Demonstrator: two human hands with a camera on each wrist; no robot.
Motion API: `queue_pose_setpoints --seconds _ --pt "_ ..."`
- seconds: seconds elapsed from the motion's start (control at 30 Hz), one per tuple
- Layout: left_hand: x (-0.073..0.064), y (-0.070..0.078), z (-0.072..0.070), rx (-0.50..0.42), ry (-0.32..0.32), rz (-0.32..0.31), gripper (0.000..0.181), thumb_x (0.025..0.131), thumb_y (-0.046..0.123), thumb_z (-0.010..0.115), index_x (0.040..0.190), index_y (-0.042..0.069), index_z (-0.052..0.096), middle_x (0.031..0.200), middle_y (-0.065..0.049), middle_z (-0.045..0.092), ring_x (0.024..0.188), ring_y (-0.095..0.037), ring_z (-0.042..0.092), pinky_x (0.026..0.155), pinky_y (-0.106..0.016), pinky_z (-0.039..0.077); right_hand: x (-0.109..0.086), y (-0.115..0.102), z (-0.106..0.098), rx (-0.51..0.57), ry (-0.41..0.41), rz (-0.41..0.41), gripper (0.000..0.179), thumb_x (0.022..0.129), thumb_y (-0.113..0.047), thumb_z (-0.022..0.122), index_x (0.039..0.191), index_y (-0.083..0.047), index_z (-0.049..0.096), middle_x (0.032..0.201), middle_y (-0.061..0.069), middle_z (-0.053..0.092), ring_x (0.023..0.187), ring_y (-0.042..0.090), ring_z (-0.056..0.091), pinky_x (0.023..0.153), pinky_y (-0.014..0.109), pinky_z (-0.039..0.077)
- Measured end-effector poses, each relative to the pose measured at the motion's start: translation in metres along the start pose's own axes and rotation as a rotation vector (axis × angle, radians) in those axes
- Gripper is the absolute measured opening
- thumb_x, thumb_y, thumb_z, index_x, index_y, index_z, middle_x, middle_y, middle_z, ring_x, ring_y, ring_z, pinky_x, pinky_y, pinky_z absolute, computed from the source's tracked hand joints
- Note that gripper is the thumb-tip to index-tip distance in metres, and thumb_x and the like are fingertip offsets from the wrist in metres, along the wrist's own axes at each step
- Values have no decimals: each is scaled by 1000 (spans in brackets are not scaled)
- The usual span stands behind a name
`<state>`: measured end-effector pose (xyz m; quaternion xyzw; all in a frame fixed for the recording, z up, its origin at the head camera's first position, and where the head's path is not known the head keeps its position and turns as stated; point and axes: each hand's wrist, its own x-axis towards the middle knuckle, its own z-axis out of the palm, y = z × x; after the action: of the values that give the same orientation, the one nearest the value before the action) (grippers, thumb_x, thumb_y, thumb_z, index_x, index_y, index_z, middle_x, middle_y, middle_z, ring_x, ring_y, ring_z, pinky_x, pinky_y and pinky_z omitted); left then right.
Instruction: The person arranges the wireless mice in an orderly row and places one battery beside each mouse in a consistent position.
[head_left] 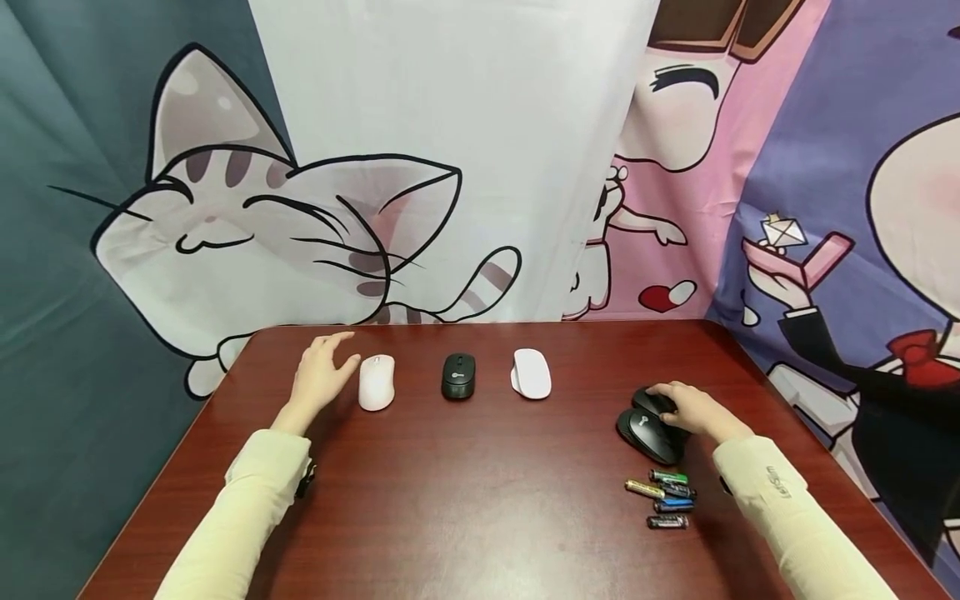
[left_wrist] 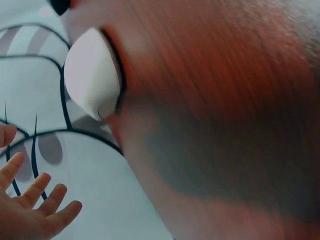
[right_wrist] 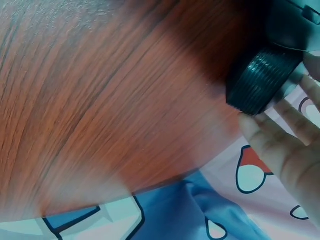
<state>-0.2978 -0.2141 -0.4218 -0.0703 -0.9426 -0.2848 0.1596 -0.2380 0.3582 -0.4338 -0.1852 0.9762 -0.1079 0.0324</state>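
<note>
Hand (left) (head_left: 318,377): spread beside leftmost white mouse (head_left: 377,383) | hand (right) (head_left: 697,410): grips part-hidden black mouse (head_left: 648,401)

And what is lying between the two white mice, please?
A small black mouse lies between the left white mouse and the right white mouse; the head view shows it.

Right hand (head_left: 697,411) hides part of black, curved plastic mouse (head_left: 649,435). Print on slim, multicoloured cylindrical batteries (head_left: 677,491) too small to read.
</note>
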Motion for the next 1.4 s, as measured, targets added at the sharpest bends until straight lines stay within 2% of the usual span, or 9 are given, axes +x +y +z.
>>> queue_pose_setpoints --seconds 0.23,0.5,0.63,0.77,0.93,1.17,1.27,1.3,1.4 --pt "-8 -19 -11 29 -3 -63 43 91 22 56 131 6 51 132 -31 44 114 -53 46 83 -65 41 -2 9 2 13 8 -50 41 76 -5 69 116 4 59 108 27 58 93 39 59 77 53 48" --pt "-9 -20 -19 47 -9 -55 42 91 21 56 130 6 52 132 -31 43 112 -54 45 82 -65 41 -2 15 4 10 58 -86 40 81 -4 66 119 3 57 109 29 56 94 40 60 77 55 49" --pt "-8 -21 -20 60 -15 -50 42 92 21 56 130 6 52 132 -31 43 112 -53 45 82 -65 40 -2 15 5 20 57 -81 43 81 -4 66 122 3 54 114 32 52 91 40 60 75 56 49" --pt "-10 -23 -18 61 -29 -56 41 92 21 56 130 6 52 132 -31 43 114 -53 44 83 -65 40 -2 15 7 24 53 -128 48 77 -1 69 123 2 54 118 32 49 94 40 60 75 53 50" --pt "-14 -24 -14 62 -44 -54 42 92 22 56 130 5 52 132 -32 43 114 -53 45 84 -65 40 1 16 7 11 42 -150 44 75 3 70 118 2 58 113 29 53 91 38 60 72 50 51" --pt "-20 -32 -18 102 -52 -104 42 92 22 56 130 5 52 131 -32 44 111 -54 45 82 -65 41 6 18 6 59 -6 -145 45 75 1 71 118 1 57 111 32 54 94 42 58 75 54 50" --pt "-22 -35 -20 108 -65 -102 43 92 22 55 130 4 51 131 -33 43 112 -55 45 82 -65 40 10 26 9 70 0 -172 46 77 -3 72 120 -3 57 108 32 56 93 43 58 74 54 49" --pt "-23 -36 -20 106 -71 -98 44 92 23 55 131 4 51 132 -33 43 112 -55 44 82 -65 40 12 33 12 64 22 -202 45 79 -7 71 122 -6 57 105 30 56 90 40 58 72 50 50" --pt "-24 -40 -19 99 -93 -74 45 91 23 56 132 3 49 132 -34 43 113 -55 43 84 -65 40 12 39 16 59 58 -217 44 80 -11 70 122 -8 57 102 29 58 87 40 58 70 50 49"
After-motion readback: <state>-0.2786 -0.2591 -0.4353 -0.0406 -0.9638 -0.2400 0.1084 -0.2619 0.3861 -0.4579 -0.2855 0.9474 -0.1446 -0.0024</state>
